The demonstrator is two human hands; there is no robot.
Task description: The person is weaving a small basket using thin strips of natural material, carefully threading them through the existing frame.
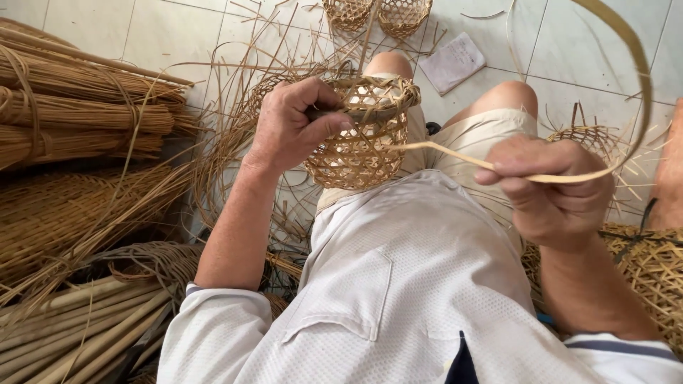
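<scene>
— Across the left side, what fills the floor?

— Big tied bundles of tan bamboo strips (pixel 78 114), stacked against the pale tiled floor (pixel 569 57), with thicker pale split bamboo canes (pixel 85 320) lying below them near the person's elbow. A tangle of loose thin strips (pixel 235 128) spreads out between the bundles and the knees.

— And on the right?

— A large flat piece of open-weave bamboo matting (pixel 651 274) sits just beside the right forearm, and an unfinished woven base with strips sticking out (pixel 587 135) lies behind the right hand.

— Where is the basket being worked on?

— The small round open-weave bamboo basket (pixel 359 139) is held up over the lap, in front of the knees. The left hand (pixel 292 124) is closed on its rim, thumb pressed across the top edge, fingers curled over the far side.

— The other hand?

— The right hand (pixel 548 188) is closed narrowly, pinching a long flat bamboo strip (pixel 626 43) between thumb and fingers. That strip runs from the basket's side to the hand, then loops high up and around to the right.

— Anything smaller?

— Two more small woven baskets (pixel 377 13) stand at the top edge on the tiles. Near them, just beyond the right knee, lies a flat, pale rectangular paper packet (pixel 452 62), slightly tilted; any marking on it is too small to tell.
</scene>
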